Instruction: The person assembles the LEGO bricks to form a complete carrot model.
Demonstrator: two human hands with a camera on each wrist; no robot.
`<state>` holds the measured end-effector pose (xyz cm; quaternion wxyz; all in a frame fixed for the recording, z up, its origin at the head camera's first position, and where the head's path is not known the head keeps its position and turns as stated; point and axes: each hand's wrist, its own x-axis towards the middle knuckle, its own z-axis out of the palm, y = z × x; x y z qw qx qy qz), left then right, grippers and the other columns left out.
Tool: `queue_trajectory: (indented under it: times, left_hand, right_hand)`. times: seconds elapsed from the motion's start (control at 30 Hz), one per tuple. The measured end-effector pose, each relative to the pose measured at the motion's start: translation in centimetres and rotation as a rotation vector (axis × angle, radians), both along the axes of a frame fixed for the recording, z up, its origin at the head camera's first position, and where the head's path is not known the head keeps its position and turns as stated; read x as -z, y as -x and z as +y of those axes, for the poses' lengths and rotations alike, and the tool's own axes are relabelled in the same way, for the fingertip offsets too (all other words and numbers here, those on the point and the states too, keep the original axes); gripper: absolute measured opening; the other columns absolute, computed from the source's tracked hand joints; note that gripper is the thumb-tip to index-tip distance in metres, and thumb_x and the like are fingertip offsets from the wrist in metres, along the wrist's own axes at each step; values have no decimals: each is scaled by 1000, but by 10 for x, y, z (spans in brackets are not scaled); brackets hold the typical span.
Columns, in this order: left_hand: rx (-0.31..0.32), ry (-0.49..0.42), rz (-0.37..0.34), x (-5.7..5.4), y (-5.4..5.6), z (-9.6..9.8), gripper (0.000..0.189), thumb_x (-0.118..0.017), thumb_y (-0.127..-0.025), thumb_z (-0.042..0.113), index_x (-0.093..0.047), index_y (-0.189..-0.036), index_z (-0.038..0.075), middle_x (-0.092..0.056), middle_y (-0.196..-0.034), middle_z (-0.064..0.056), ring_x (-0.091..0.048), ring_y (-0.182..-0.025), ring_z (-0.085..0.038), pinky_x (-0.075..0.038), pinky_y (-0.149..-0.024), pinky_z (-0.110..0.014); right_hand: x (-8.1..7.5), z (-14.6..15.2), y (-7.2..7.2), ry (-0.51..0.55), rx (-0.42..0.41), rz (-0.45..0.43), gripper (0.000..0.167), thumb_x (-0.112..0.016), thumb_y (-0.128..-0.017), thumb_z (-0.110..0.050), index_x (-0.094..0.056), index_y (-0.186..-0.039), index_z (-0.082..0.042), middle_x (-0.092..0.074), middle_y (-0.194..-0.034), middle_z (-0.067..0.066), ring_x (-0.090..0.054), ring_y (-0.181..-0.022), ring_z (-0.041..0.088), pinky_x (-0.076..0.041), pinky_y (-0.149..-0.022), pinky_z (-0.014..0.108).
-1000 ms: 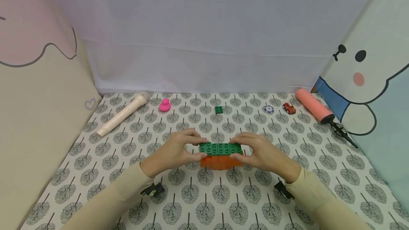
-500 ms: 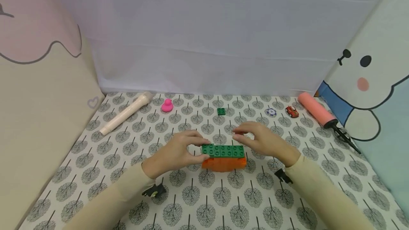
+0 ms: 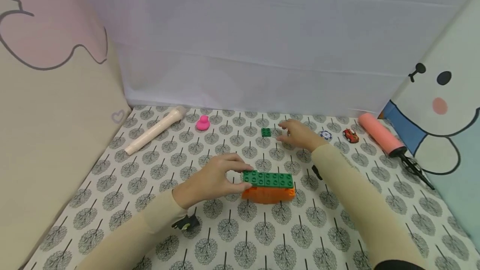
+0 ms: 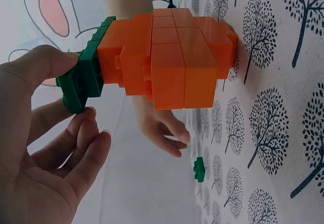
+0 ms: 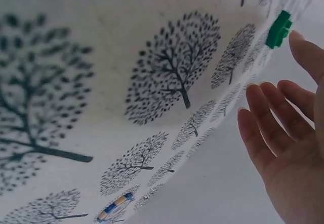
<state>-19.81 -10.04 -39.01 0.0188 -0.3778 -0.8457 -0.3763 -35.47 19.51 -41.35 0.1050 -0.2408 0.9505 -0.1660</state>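
In the head view my left hand (image 3: 215,178) pinches the left end of a row of green toy bricks (image 3: 270,179). These top a body of orange bricks (image 3: 268,195) standing on the cloth. The left wrist view shows thumb and fingers at the green end, with the stepped orange bricks (image 4: 174,57) beyond. My right hand (image 3: 298,133) reaches over the far part of the table, fingers spread and holding nothing. Just left of its fingertips lies a small loose green brick (image 3: 266,132), apart from the hand. The right wrist view shows that green brick (image 5: 279,29) near the thumb tip.
At the back left lie a pale microphone-shaped stick (image 3: 155,130) and a pink rubber duck (image 3: 203,123). Right of my right hand are a poker chip (image 3: 325,135), a red toy car (image 3: 350,135) and a coral hand pump (image 3: 382,134). Fabric walls enclose the table.
My right hand has let go of the right end of the green row and moved away toward the loose green brick. The left hand keeps its pinch. The head view has shifted slightly.
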Motion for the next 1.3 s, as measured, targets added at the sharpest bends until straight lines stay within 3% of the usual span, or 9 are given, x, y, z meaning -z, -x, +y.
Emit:
queue_trajectory:
  times: [0.27, 0.5, 0.67, 0.83, 0.97, 1.1, 1.3]
  left_hand:
    - [18, -23, 31, 2, 1, 1, 34, -80, -84, 25, -75, -116, 16, -67, -102, 10, -60, -86, -9, -52, -72, -26]
    - [31, -35, 40, 2, 1, 2, 33, -80, -83, 24, -75, -115, 15, -66, -101, 9, -56, -81, -5, -51, -68, -22]
    - [23, -42, 30, 2, 1, 1, 34, -81, -82, 24, -75, -114, 14, -66, -101, 9, -61, -84, -8, -53, -70, -21]
    - [11, -29, 7, 1, -1, 0, 35, -81, -83, 25, -74, -116, 15, -66, -102, 9, -61, -87, -8, -53, -73, -22]
    - [15, -27, -8, 1, -1, 0, 35, -80, -84, 25, -74, -117, 15, -67, -103, 8, -62, -88, -10, -53, -74, -23]
    - [24, -36, 8, 1, 0, 0, 34, -80, -84, 24, -74, -116, 14, -67, -102, 7, -60, -85, -7, -53, -71, -22]
    - [28, -32, 18, 2, 1, -2, 35, -80, -84, 24, -74, -116, 13, -67, -102, 7, -58, -85, -4, -54, -71, -23]
  right_hand:
    - [14, -22, 21, -100, -7, 1, 65, -62, -98, -37, -42, -149, -1, -46, -147, 24, -47, -132, 39, -38, -111, 54]
    - [15, -28, 19, -112, 23, -21, 60, -60, -100, -36, -44, -149, -7, -36, -153, 25, -41, -137, 42, -36, -111, 57]
    - [18, -26, 20, -75, 15, -5, 51, -59, -101, -32, -50, -145, -8, -35, -153, 26, -41, -136, 44, -36, -110, 58]
    - [19, -26, 18, -18, 16, 1, 49, -62, -99, -29, -55, -140, -4, -45, -144, 25, -49, -128, 40, -42, -106, 55]
    - [11, -23, 9, 20, 13, 4, 48, -64, -98, -30, -58, -136, -1, -57, -131, 20, -57, -116, 34, -48, -99, 51]
    - [-9, -17, -9, 51, -17, 37, 48, -66, -97, -32, -60, -133, -1, -61, -127, 17, -58, -114, 32, -48, -98, 50]
    - [-42, 9, -65, 71, -68, 170, 48, -68, -94, -37, -63, -129, -4, -65, -120, 12, -61, -109, 28, -50, -96, 49]
